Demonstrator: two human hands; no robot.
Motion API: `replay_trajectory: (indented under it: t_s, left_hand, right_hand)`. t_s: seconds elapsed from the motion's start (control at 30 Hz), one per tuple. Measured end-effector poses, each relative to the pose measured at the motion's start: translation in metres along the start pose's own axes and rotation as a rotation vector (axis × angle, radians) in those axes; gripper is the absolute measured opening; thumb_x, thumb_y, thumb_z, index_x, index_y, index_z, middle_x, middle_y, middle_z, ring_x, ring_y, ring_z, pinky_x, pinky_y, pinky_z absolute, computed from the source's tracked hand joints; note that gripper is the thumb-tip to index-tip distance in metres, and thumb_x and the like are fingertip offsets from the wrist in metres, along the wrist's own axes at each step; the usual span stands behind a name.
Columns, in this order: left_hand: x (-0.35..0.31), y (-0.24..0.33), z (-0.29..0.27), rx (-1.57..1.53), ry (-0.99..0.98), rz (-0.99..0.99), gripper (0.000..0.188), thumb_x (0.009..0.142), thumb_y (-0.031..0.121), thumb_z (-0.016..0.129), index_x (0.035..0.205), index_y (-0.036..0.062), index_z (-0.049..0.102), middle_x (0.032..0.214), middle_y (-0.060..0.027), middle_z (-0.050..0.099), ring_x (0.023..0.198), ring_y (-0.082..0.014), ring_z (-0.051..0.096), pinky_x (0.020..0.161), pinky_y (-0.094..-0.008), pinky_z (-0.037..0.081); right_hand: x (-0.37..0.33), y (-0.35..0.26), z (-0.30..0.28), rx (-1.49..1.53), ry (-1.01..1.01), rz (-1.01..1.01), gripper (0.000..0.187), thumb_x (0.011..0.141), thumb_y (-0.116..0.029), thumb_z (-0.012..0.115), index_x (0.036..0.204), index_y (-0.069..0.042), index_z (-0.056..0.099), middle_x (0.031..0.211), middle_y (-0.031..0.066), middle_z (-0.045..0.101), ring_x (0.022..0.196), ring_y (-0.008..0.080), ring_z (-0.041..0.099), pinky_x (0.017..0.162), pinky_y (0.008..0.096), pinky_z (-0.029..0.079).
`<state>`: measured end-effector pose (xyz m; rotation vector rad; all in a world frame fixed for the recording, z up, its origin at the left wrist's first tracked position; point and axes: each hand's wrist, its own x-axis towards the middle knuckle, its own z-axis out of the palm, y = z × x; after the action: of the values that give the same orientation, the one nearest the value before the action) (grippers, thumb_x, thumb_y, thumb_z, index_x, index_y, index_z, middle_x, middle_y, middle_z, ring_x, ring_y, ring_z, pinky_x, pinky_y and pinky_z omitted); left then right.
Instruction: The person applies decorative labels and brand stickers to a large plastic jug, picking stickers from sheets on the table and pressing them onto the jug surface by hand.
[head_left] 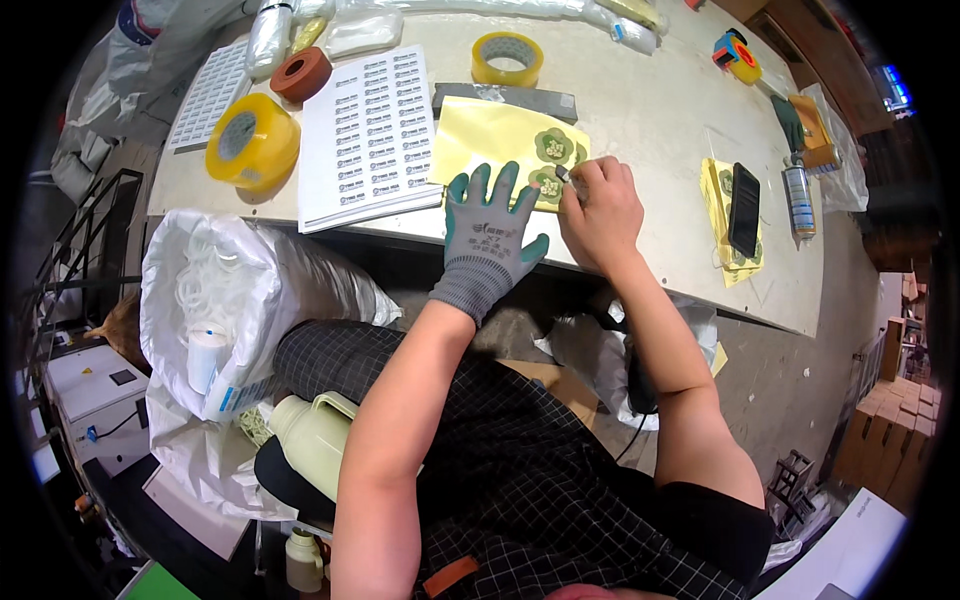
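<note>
My left hand (pixel 488 232) wears a grey glove with green fingertips. Its fingers are spread, with the tips resting on the lower edge of a yellow sheet (pixel 480 130). Green flower-shaped prints (pixel 553 146) cover the sheet's right part. My bare right hand (pixel 605 212) is at the sheet's right edge, thumb and fingers pinched on a small dark-tipped object (pixel 562 174) beside the prints. What kind of object it is, I cannot make out. Along the sheet's far edge lies a dark grey flat bar (pixel 510 98), partly covered by it.
Left of the sheet lies a stack of printed label sheets (pixel 365 140), beside a yellow tape roll (pixel 252 143) and a brown roll (pixel 301 75). Another tape roll (pixel 507 58) lies behind. A phone (pixel 743 210) and spray can (pixel 800 200) are right. A white sack (pixel 215 300) stands below left.
</note>
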<state>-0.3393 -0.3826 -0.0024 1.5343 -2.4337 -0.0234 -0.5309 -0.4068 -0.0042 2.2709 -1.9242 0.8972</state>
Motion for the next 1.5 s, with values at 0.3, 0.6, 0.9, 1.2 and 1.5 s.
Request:
replay_trajectory:
  t_s: [0.3, 0.6, 0.9, 1.2, 1.5]
  left_hand:
    - [-0.002, 0.001, 0.000, 0.011, -0.010, -0.010, 0.070, 0.086, 0.053, 0.070, 0.146, 0.0202, 0.057, 0.154, -0.0127, 0.048, 0.138, -0.0375, 0.042, 0.116, -0.0571, 0.031]
    - [0.002, 0.006, -0.006, 0.028, -0.089, -0.024, 0.069, 0.088, 0.053, 0.068, 0.148, 0.0198, 0.056, 0.155, -0.0130, 0.047, 0.142, -0.0382, 0.041, 0.118, -0.0564, 0.029]
    - [0.002, 0.004, -0.002, 0.049, -0.056, -0.034, 0.071, 0.088, 0.055, 0.068, 0.149, 0.0205, 0.056, 0.155, -0.0126, 0.047, 0.142, -0.0385, 0.041, 0.119, -0.0570, 0.029]
    - [0.001, 0.006, -0.003, 0.019, -0.070, -0.035, 0.071, 0.089, 0.054, 0.068, 0.149, 0.0202, 0.055, 0.156, -0.0124, 0.046, 0.143, -0.0369, 0.040, 0.119, -0.0575, 0.028]
    - [-0.005, 0.005, -0.016, -0.046, 0.014, 0.003, 0.077, 0.086, 0.055, 0.074, 0.147, 0.0128, 0.052, 0.149, -0.0166, 0.048, 0.139, -0.0386, 0.043, 0.118, -0.0545, 0.033]
  right_hand:
    - [0.004, -0.006, 0.000, 0.026, -0.030, -0.012, 0.028, 0.088, -0.016, 0.070, 0.115, -0.012, 0.076, 0.102, 0.0082, 0.063, 0.097, 0.0273, 0.062, 0.077, 0.0405, 0.055]
    - [0.022, 0.034, -0.016, 0.662, 0.121, 0.323, 0.032, 0.096, -0.009, 0.066, 0.126, -0.010, 0.076, 0.102, 0.0061, 0.063, 0.090, 0.0166, 0.060, 0.083, 0.0292, 0.050]
    - [0.003, 0.012, -0.005, 0.008, -0.078, -0.053, 0.039, 0.086, -0.015, 0.069, 0.125, -0.021, 0.074, 0.100, 0.0057, 0.062, 0.098, 0.0265, 0.064, 0.076, 0.0402, 0.056]
    - [0.022, 0.034, 0.011, 0.455, -0.098, 0.129, 0.032, 0.099, -0.014, 0.060, 0.126, -0.018, 0.077, 0.102, 0.0057, 0.062, 0.097, 0.0179, 0.063, 0.072, 0.0359, 0.055]
    - [0.015, -0.006, -0.037, 0.679, 0.072, 0.137, 0.041, 0.093, 0.000, 0.065, 0.131, -0.012, 0.076, 0.102, 0.0075, 0.058, 0.090, 0.0172, 0.058, 0.076, 0.0272, 0.049]
